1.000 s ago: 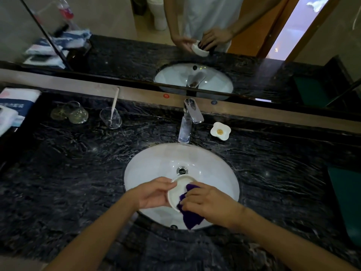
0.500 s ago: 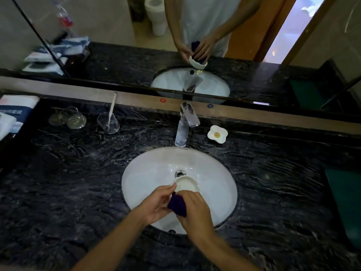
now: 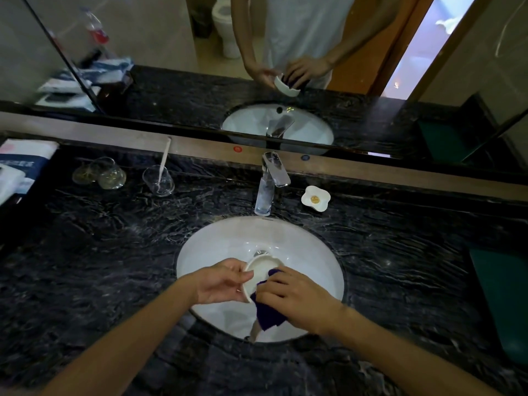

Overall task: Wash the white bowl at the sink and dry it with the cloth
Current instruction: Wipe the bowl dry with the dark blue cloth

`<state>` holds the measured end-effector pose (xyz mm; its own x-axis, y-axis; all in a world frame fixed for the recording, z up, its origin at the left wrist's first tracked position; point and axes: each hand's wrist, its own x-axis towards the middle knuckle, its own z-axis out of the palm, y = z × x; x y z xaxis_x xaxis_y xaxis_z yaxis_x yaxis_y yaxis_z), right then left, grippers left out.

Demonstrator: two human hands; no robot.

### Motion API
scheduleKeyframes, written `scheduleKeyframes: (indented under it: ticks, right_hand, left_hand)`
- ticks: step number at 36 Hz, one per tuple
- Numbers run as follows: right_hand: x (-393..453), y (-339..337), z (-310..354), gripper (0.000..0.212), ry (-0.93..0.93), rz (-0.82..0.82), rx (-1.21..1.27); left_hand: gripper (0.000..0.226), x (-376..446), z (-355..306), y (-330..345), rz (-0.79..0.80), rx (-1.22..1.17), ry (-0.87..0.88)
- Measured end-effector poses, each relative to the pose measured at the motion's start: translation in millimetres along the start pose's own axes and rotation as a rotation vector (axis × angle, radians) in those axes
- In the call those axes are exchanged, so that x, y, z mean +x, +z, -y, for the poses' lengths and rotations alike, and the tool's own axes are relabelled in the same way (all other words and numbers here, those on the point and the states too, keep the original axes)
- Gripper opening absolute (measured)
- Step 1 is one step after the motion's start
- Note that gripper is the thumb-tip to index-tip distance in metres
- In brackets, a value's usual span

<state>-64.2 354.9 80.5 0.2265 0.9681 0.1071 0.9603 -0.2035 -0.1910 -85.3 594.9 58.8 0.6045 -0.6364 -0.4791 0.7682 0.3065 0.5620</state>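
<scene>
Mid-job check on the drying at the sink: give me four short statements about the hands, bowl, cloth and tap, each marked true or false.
1. The left hand holds the white bowl by its rim. True.
2. The right hand presses a yellow sponge into the bowl. False: it holds a dark purple cloth.
3. The bowl is held over the sink. True.
4. Water runs from the tap. False: no stream is visible.

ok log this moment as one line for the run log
stage: drying | left hand: holds white bowl tilted over sink | right hand: presses purple cloth into bowl | faucet: no water seen
</scene>
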Motion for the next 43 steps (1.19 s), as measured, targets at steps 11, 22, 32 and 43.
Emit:
scheduleKeyframes:
  ticks: [11,22,32,43]
  right_hand:
    - [21,21,65,0.052,0.842,-0.069,0.418]
    - [1,-6,24,0.066,0.09,0.086,0.212]
    - [6,-7,37,0.05,0.488,-0.023,0.658]
    - [-5,-20,24,0.031,0.966,-0.403,0.805]
  left_hand:
    - [0.042,1,61,21,-0.338,-0.224,0.189]
    - [0.051,-22,38,17,-0.078,-0.18,0.156]
    - [0.05,-15,51,25,-0.238,-0.227,0.236]
    - [0.07,-13,57,31,-0.212,-0.235,0.223]
